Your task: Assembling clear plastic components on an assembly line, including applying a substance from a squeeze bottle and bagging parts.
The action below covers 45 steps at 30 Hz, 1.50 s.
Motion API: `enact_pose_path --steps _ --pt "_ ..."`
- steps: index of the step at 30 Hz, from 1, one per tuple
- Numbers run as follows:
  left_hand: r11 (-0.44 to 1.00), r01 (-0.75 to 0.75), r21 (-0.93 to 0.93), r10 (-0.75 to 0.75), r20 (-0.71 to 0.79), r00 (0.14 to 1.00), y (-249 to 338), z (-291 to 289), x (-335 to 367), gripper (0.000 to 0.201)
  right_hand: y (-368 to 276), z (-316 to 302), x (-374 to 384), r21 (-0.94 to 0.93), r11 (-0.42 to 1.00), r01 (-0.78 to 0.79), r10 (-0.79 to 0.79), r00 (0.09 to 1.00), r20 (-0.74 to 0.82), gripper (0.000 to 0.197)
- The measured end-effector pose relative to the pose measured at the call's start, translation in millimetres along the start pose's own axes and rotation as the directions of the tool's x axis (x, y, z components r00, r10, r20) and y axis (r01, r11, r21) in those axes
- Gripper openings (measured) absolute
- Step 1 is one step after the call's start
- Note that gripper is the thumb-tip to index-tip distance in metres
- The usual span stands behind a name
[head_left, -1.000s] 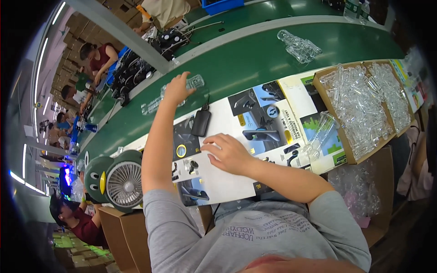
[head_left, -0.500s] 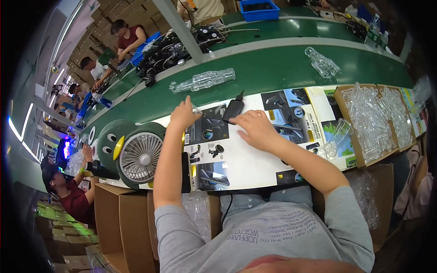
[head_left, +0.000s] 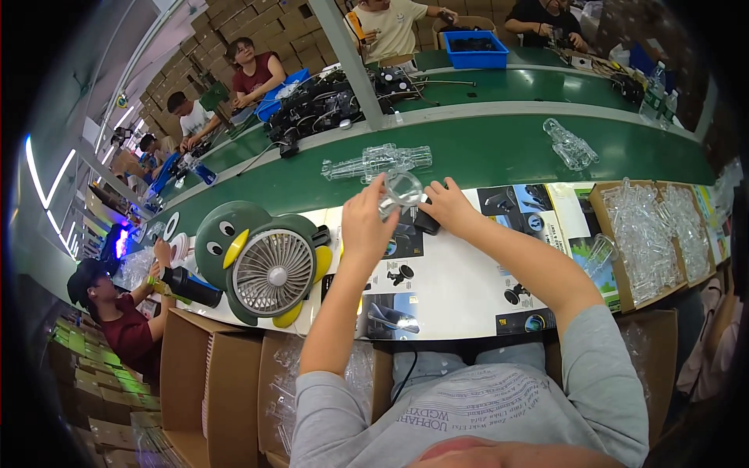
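Note:
My left hand [head_left: 367,218] is raised over the printed sheet, its fingers closed on a clear plastic piece with a round, cup-like end [head_left: 402,189]. Close by, my right hand [head_left: 452,209] curls around a small black bottle [head_left: 426,223]; only its lower end shows, as the fingers and the clear piece hide the rest. Just beyond both hands, a cluster of clear plastic parts [head_left: 378,161] lies on the green table [head_left: 484,148]. Farther right lies a second clear cluster [head_left: 569,146].
A penguin-shaped fan [head_left: 269,265] stands on the white printed sheet [head_left: 452,300] at left. At right, a cardboard box [head_left: 624,288] holds many clear parts, with a loose clear cup [head_left: 599,255] beside it. Open cartons [head_left: 234,390] flank my lap. Co-workers sit across and at left.
My left hand, seen with fingers spread earlier, now holds a clear plastic piece near the right hand. The right hand has closed over the black bottle. The whole view has shifted.

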<state>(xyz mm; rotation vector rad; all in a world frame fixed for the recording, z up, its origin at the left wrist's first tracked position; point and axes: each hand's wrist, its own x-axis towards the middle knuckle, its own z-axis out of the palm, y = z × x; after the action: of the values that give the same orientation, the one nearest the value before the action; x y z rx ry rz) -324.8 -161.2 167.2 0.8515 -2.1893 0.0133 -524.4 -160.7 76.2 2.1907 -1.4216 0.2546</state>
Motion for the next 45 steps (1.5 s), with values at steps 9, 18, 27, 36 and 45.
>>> enact_pose_path --steps 9,18,27,36,45 --pt "0.836 0.174 -0.521 -0.235 -0.054 0.970 22 9 -30 0.047 8 -18 -7 0.088 0.996 -0.027 0.047 0.971 -0.233 0.029" --pt "0.447 0.204 -0.871 -0.307 0.065 0.950 27 54 -22 0.053 30 -70 -75 1.000 0.007 0.019 0.848 0.530 -0.016 0.058" --pt "0.474 0.307 -0.825 -0.393 0.113 0.912 49 102 -21 0.052 42 -76 -103 0.708 -0.636 0.306 0.750 0.461 0.474 0.035" --pt "0.628 0.302 -0.718 -0.340 0.096 0.935 45 112 -33 0.041 24 -93 -99 0.927 -0.358 0.112 0.826 0.500 0.259 0.034" --pt "0.650 0.278 -0.707 -0.324 0.073 0.943 46 112 -32 0.041 22 -92 -100 0.917 -0.390 0.086 0.788 0.546 0.284 0.034"
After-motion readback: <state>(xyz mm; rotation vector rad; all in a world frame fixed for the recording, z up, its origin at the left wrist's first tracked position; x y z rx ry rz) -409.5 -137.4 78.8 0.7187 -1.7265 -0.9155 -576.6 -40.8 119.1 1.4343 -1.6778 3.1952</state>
